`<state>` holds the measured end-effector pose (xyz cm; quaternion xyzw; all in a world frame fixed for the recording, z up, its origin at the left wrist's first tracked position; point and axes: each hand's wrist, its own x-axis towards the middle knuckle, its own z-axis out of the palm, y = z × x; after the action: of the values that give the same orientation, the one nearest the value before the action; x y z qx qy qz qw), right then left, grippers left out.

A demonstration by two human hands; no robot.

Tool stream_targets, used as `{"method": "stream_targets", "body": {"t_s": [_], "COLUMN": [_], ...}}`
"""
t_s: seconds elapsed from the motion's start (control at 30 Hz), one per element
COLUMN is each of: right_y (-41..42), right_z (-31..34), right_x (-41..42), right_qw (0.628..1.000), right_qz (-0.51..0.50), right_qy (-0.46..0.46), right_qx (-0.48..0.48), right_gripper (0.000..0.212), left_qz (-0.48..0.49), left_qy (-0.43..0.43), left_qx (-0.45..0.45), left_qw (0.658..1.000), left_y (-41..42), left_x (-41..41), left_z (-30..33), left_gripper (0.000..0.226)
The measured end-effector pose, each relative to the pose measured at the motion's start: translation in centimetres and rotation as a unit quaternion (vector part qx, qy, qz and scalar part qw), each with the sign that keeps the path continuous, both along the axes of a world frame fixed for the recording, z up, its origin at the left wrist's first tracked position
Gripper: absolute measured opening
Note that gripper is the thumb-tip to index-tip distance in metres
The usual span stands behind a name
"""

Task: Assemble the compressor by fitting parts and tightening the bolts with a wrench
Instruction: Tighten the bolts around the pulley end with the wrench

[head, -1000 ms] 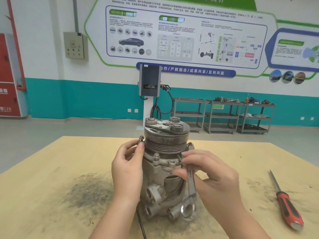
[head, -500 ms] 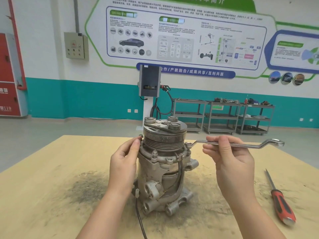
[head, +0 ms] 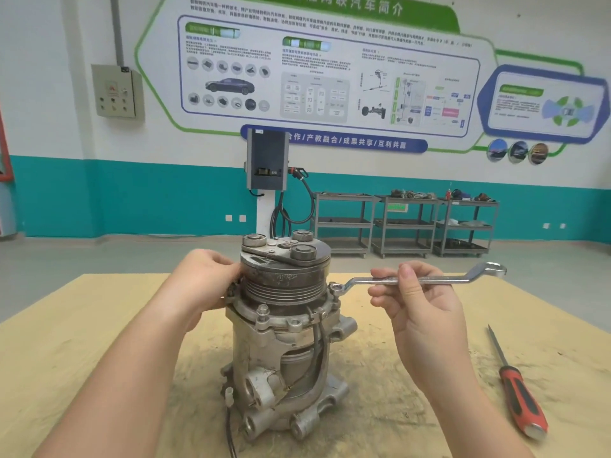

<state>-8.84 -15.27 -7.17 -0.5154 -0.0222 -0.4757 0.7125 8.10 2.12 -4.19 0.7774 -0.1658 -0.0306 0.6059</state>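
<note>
1. Head view, step in hand: the grey cast-metal compressor [head: 284,342] stands upright mid-counter. The right hand [head: 420,309] pinches the steel double-ended ring wrench [head: 420,280], whose near ring sits on a flange bolt [head: 335,287]. The left hand [head: 205,282] curls against the pulley's left side; its grasp cannot be told. Bolt tightening appears under way; next, swing the handle.
2. Head view, surroundings: yellow dusty counter [head: 82,342], red-and-black screwdriver [head: 519,388] at right; grey trolleys [head: 406,223] by a teal-banded wall.
</note>
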Motion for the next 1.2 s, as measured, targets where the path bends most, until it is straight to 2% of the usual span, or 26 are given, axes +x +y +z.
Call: {"method": "stream_targets", "body": {"t_s": [0.07,0.23,0.3,0.37,0.4,0.53,0.67,0.73,0.8,0.97,1.13,1.2], "right_y": [0.0,-0.2,0.5,1.5,2.2,3.8,3.1,2.4,1.8,0.2,-2.5,-3.0], "right_z": [-0.1,0.0,-0.3,-0.9,-1.2,-1.4,-0.6,-0.4,-0.2,0.5,2.1,2.0], "right_x": [0.1,-0.1,-0.3,-0.4,-0.4,-0.2,-0.4,-0.6,-0.6,-0.3,0.2,0.5], "right_qw": [1.000,0.999,0.996,0.964,0.948,0.904,0.945,0.974,0.992,1.000,0.979,0.971], "right_qz": [-0.006,0.032,-0.054,-0.148,-0.160,-0.204,-0.179,-0.144,-0.086,-0.007,0.129,0.153], "right_qy": [-0.001,-0.005,-0.013,-0.030,-0.035,-0.019,-0.070,-0.071,-0.058,0.005,0.109,0.130], "right_qx": [-0.018,0.003,-0.076,-0.219,-0.272,-0.375,-0.266,-0.161,-0.075,-0.012,0.113,0.129], "right_gripper": [0.021,0.024,0.017,0.009,0.007,0.022,0.015,0.010,0.013,0.009,0.014,0.022], "left_qz": [-0.026,-0.046,-0.061,-0.072,-0.076,-0.049,-0.020,-0.025,-0.031,-0.043,-0.016,0.004], "left_qy": [-0.004,-0.058,-0.047,-0.035,-0.032,-0.020,-0.019,-0.026,-0.028,-0.023,-0.034,-0.039], "left_qx": [0.036,0.074,0.060,0.057,0.056,0.036,0.025,0.028,0.036,0.050,0.046,0.047], "left_qw": [0.999,0.995,0.995,0.995,0.995,0.998,0.999,0.999,0.998,0.998,0.998,0.998], "left_y": [0.8,1.6,1.4,1.3,1.3,1.1,0.9,0.9,0.9,0.8,0.5,0.5], "left_x": [0.0,-0.5,-0.9,-1.0,-1.0,-1.0,-0.7,-0.5,-0.6,-1.0,-1.0,-1.1], "left_z": [0.7,1.4,1.4,1.3,1.2,1.1,0.8,0.8,1.0,1.2,0.9,1.0], "left_gripper": [0.013,0.012,0.015,0.022,0.025,0.011,0.012,0.018,0.025,0.038,0.018,0.014]}}
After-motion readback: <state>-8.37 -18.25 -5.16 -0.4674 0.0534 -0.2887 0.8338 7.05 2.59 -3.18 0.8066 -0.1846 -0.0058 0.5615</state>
